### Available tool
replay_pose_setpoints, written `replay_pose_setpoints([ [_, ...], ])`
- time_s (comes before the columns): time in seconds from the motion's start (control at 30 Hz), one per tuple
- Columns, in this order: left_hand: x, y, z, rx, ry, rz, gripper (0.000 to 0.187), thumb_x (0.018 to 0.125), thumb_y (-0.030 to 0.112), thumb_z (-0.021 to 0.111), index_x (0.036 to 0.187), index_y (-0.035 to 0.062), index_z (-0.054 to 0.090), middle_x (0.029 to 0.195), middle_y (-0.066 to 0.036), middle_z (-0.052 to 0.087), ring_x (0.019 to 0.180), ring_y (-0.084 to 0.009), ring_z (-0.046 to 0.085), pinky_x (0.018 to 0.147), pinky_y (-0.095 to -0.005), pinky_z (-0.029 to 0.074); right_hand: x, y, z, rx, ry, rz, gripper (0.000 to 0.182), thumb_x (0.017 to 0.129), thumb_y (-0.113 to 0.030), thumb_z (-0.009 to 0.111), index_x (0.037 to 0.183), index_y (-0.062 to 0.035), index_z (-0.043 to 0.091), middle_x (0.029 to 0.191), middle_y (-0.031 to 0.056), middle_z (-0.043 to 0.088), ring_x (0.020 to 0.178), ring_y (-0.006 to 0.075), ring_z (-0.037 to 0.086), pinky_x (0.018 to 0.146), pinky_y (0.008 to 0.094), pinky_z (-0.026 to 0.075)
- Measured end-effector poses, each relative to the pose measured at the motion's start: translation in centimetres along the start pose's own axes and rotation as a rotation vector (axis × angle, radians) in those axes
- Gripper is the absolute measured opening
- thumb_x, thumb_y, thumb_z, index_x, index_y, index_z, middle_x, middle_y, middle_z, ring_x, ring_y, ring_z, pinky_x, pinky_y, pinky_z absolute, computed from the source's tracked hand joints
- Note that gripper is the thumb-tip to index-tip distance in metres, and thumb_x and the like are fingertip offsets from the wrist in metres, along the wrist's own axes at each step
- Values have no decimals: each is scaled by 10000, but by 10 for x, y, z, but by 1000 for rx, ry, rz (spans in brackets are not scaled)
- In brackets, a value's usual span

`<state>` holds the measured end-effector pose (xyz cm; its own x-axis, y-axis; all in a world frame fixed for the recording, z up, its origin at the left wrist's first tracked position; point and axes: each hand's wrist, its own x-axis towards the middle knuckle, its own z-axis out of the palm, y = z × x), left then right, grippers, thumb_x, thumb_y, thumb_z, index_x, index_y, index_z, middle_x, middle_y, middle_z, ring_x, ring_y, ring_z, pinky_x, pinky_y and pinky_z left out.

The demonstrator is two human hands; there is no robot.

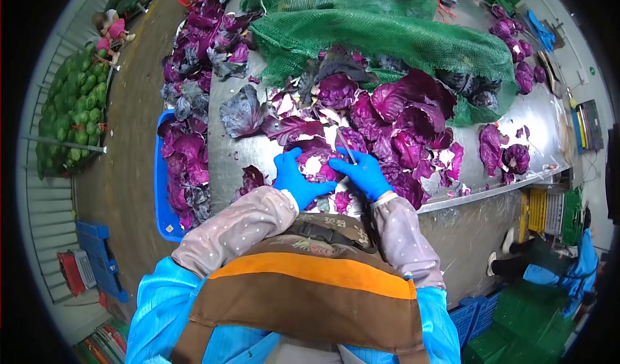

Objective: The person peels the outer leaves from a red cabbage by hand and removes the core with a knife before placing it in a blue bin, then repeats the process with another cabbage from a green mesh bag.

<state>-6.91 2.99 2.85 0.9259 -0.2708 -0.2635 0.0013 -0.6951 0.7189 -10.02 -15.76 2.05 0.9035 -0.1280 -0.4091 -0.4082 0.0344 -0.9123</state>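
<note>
A purple cabbage (312, 164) with a pale patch on top lies on the metal table (242, 151) close to my body. My left hand (294, 178), in a blue glove, rests against its left and near side with thumb and fingers spread around it. From the right, my right hand (364, 172), also blue-gloved, has its fingers closed around a knife (347, 147) whose blade points up and away, and its fingertips touch the cabbage. Loose purple leaves (407, 122) are heaped to the right, and a dark outer leaf (242, 112) lies to the left.
A blue crate (159, 189) full of leaves stands at the table's left edge. Green mesh sacks (387, 38) cross the far side. More cabbages (515, 158) sit at the right. Another person (555, 260) is at the lower right, a child-sized figure (113, 29) upper left.
</note>
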Motion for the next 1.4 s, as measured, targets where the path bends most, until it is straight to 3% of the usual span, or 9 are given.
replay_pose_setpoints([
  [0.4, 21, -84, 7, -312, -25, 175, 1106, 515, 394, 936, 1360, 4, 336, 1291, -179, 376, 1217, -309, 425, 1068, -410, 364, 21, 63, -18, -325, 159, -146, 215, 770, -192, 741, 883, -13, 708, 805, 85, 713, 732, 149, 665, 692, 288, 521],
  [0.53, 11, -92, -11, -454, -147, 225, 1128, 529, 330, 929, 1402, 11, 290, 1369, -201, 362, 1296, -324, 376, 1099, -427, 319, -15, 17, -2, -193, 81, -277, 676, 707, -321, 830, 1262, -47, 559, 1160, 147, 632, 1009, 188, 623, 857, 301, 497],
  [0.63, -3, -37, -39, -90, 36, 429, 1138, 533, 346, 915, 1420, 37, 273, 1400, -228, 337, 1317, -368, 352, 1090, -440, 328, -30, -3, 18, -433, 28, -364, 737, 692, -313, 843, 1302, -49, 525, 1206, 159, 603, 1044, 187, 611, 867, 302, 493],
  [0.8, 11, -32, -36, 43, -122, 320, 1029, 513, 342, 922, 1364, 43, 427, 1318, -162, 512, 1217, -306, 501, 1042, -398, 403, -6, 37, 5, -369, -2, -287, 349, 743, -237, 769, 1009, -30, 678, 881, 126, 701, 787, 249, 689, 736, 336, 540],
  [0.97, 27, -82, -57, -864, -374, 2, 788, 707, 89, 819, 1381, 45, 414, 1268, -105, 574, 1146, -218, 569, 1013, -378, 456, 0, 40, -21, -665, 270, -223, 310, 729, -277, 742, 975, -97, 680, 904, 112, 703, 804, 256, 688, 726, 355, 533],
  [1.17, -32, -21, -63, -1697, -703, -253, 788, 750, -30, 697, 1443, 93, 343, 1417, -90, 445, 1296, -272, 442, 1098, -448, 357, -42, -31, -28, 396, -204, -169, 849, 677, -143, 784, 1421, -25, 393, 1357, 78, 512, 1033, 158, 597, 861, 323, 503],
  [1.23, -39, 16, -67, -1322, -762, -124, 844, 729, 106, 780, 1447, 114, 337, 1436, -93, 413, 1287, -269, 442, 1074, -458, 365, -43, -2, -24, 453, -312, -107, 894, 678, -165, 791, 1443, -33, 347, 1334, 81, 512, 1168, 174, 536, 901, 335, 497],
  [1.33, -40, 35, -100, -183, -295, 647, 902, 678, 264, 848, 1430, 132, 368, 1404, -111, 430, 1247, -262, 468, 1024, -442, 398, -50, 0, -27, 528, -341, -117, 1043, 553, -202, 842, 1452, -31, 341, 1360, 76, 495, 1205, 206, 507, 1031, 365, 395],
  [1.4, -46, 49, -113, -299, -314, 578, 895, 640, 383, 864, 1385, 130, 438, 1316, -129, 497, 1167, -272, 527, 954, -414, 446, -64, -28, -19, 488, -378, -79, 1099, 495, -227, 865, 1447, -29, 354, 1389, 88, 480, 1256, 226, 477, 1081, 377, 350],
])
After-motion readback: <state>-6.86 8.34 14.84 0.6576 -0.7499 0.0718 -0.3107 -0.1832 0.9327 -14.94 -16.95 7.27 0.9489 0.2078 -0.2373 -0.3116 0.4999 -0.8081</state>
